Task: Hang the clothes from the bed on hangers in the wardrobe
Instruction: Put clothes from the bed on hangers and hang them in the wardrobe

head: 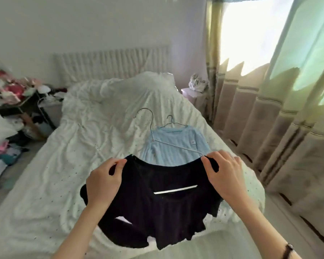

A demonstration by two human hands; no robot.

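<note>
Here, a person holds a black top [157, 199] up over the near end of a bed [54, 174], the left hand [103, 182] pinching one shoulder of the cloth and the right hand [224, 174] pinching the other, which it grips together with the end of a wire hanger [153, 131]. The hanger's hook rises beyond the hands. A white strip shows inside the neckline, but no writing on it can be read. Just past the hands a light blue top [174, 144] lies flat on the white cover with a second hanger [173, 122] at its collar; a small patch on its chest is too small to read. To the right of the right hand, curtains [269, 118] hang just beside the bed's edge, leaving a narrow strip of floor. Left of the left hand, a heap of clothes [6, 90] crowds the far floor and a table.
</note>
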